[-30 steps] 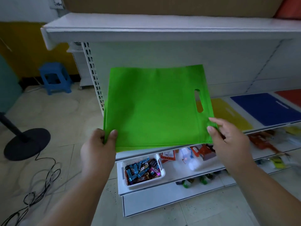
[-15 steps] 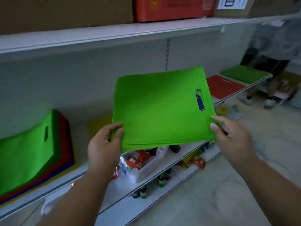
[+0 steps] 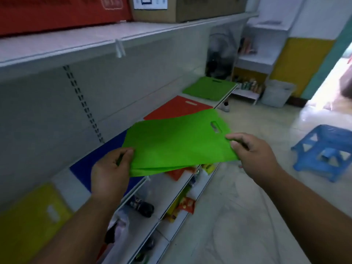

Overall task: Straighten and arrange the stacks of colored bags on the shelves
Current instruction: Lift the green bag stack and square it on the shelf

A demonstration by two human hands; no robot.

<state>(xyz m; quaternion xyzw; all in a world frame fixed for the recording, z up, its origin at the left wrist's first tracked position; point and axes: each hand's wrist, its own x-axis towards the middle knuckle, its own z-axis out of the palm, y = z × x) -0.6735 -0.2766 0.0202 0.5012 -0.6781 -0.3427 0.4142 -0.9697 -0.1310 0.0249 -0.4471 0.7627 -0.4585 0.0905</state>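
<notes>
Pinching green bags (image 3: 177, 143) edges: left hand (image 3: 108, 168), right hand (image 3: 251, 151).

Blue bags (image 3: 99, 161) mostly hidden — yellow bags (image 3: 28, 221) blurred, cut off at left.

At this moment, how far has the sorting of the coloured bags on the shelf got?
Looks done: the yellow bag pile, blue bag pile, red bag pile and far green bag pile lie flat in a row along the white shelf. In hand: the left hand and right hand pinch a thin bundle of green bags above the shelf. Left: setting it down, probably on the far green pile.
</notes>
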